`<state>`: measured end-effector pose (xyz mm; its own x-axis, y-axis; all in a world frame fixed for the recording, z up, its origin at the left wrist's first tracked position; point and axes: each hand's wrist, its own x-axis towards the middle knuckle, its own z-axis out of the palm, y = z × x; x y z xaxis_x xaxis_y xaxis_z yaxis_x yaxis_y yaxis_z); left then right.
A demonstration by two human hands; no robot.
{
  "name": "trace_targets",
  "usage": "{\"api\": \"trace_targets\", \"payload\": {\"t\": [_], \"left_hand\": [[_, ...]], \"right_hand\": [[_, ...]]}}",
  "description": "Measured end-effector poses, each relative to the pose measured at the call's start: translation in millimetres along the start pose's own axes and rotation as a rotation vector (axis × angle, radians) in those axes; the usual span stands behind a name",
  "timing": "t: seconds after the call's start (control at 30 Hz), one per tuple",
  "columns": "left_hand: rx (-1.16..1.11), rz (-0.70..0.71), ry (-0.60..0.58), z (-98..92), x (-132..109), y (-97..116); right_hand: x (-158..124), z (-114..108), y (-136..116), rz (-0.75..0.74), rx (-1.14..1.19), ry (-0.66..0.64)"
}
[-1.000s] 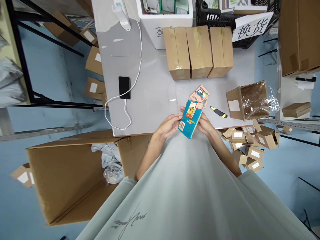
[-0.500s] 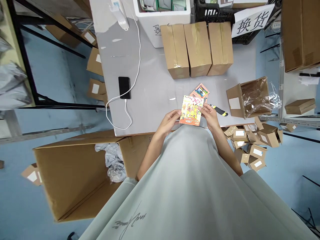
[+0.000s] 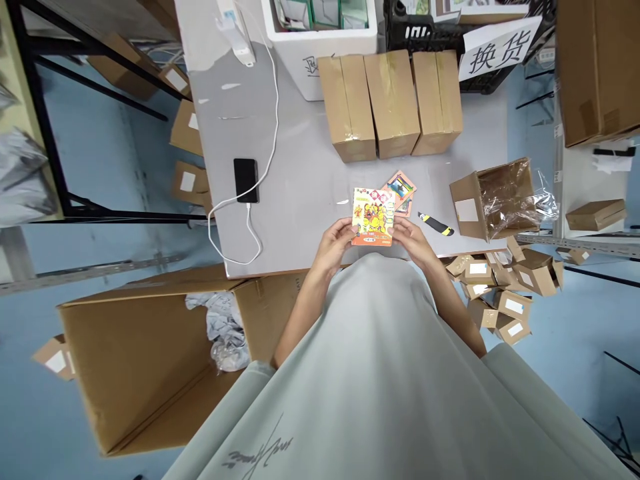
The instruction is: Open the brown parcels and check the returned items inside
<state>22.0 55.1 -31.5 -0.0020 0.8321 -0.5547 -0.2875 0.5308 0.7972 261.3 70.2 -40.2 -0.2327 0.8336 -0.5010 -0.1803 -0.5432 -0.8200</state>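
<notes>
A small colourful booklet with yellow cartoon figures and an orange lower band is held upright over the table's near edge. My left hand grips its left side, thumb on the front. On the opposite side, my right hand pinches the lower right edge. Just behind it, pink-orange picture cards lie on the table, partly covered by the booklet. To the right of my right hand rests a black and yellow utility knife.
Three taped cartons stand at the back, before a white bin and a black crate. An open box with plastic film sits at right. A cabled phone lies left; a large open carton stands below.
The booklet has shifted slightly left and turned more squarely toward me, uncovering more of the cards behind. My right hand has moved lower along its right edge.
</notes>
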Motion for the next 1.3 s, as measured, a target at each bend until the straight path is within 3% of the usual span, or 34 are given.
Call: {"api": "trace_targets", "payload": {"t": [0.1,0.3,0.43,0.63,0.8,1.1,1.2,1.3], "left_hand": [[0.009,0.038,0.026,-2.8,6.5,2.7],[0.06,0.054,0.007,-1.9,17.1,18.3],[0.137,0.018,-0.068,-1.3,28.7,36.6],[0.188,0.086,-0.142,3.4,64.4,75.8],[0.191,0.148,-0.199,20.6,101.9,110.8],[0.08,0.254,-0.159,42.2,171.9,159.7],[0.05,0.288,-0.186,64.1,203.8,179.3],[0.042,0.323,-0.242,97.9,244.6,205.2]], "right_hand": [[-0.3,1.2,5.7,0.064,-0.005,-0.062],[10.3,13.3,1.0,0.073,-0.036,-0.03],[29.6,18.0,-13.9,0.002,-0.041,0.005],[65.8,9.2,-48.9,-0.091,-0.061,0.002],[96.0,-0.8,-82.5,-0.145,-0.079,0.028],[157.1,-2.0,-147.4,-0.259,-0.053,0.074],[184.9,-14.3,-172.9,-0.311,-0.044,0.116],[218.5,-34.4,-208.3,-0.39,-0.033,0.209]]}}
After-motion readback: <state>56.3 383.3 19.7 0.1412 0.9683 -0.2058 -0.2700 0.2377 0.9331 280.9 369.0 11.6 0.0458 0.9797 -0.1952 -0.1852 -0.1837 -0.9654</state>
